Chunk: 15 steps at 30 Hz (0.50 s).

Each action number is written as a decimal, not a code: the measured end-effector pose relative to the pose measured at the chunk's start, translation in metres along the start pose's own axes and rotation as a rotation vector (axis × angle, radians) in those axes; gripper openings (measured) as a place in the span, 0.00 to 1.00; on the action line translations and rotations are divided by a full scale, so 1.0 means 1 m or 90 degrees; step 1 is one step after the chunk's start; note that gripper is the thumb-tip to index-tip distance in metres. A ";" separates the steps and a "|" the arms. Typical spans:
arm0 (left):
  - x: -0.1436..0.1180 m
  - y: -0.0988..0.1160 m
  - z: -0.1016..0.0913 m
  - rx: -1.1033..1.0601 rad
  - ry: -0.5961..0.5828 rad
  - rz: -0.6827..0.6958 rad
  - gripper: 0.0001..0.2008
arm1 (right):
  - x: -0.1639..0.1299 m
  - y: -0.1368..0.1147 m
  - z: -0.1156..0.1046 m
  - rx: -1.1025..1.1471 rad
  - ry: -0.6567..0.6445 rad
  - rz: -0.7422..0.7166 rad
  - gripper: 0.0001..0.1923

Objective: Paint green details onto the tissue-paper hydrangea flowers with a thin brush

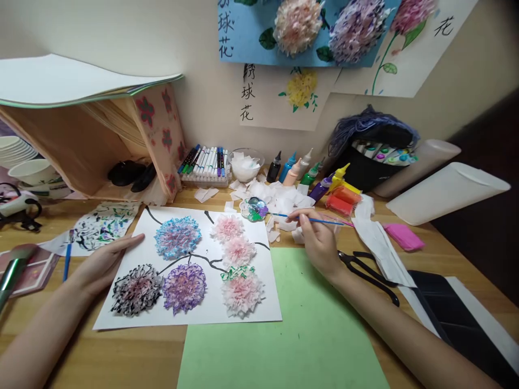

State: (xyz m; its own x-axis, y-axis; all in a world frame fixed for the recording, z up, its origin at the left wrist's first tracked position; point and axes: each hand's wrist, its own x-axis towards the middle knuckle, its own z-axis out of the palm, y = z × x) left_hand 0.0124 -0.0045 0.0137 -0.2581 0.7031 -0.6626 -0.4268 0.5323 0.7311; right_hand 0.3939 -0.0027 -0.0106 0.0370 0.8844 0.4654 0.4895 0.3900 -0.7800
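Observation:
Between the thumb and fingers of my right hand [318, 237] is a thin blue paintbrush [324, 220]. Its tip reaches the small paint palette [254, 209], smeared with green, purple and white. My left hand [111, 259] grips the left edge of a white sheet [162, 321], thumb on top, fingers underneath and hidden. On the sheet are ruffled paper flowers: one blue-edged [177, 237], one black-edged [137, 290], one purple-edged [184, 288], and pink ones at the right. Green paint marks the top of the lowest pink flower [242, 292]. Black painted branches run between them.
Paint bottles [290, 170] stand behind the palette among white paper scraps [279, 194]. Black-handled scissors [371, 275] lie by my right forearm. A green sheet [284, 354] lies partly under the white one. At left are a paint-stained tissue [105, 227] and another blue brush [67, 262].

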 end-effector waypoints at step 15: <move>0.020 -0.005 -0.018 0.065 -0.135 0.020 0.10 | 0.008 0.005 0.010 -0.069 -0.075 -0.040 0.15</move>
State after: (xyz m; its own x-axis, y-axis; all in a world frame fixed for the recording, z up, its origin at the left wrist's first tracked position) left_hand -0.0060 -0.0011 -0.0062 -0.0774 0.7974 -0.5985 -0.3284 0.5464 0.7705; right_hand 0.3878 0.0086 -0.0147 -0.0954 0.8859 0.4540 0.5795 0.4203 -0.6982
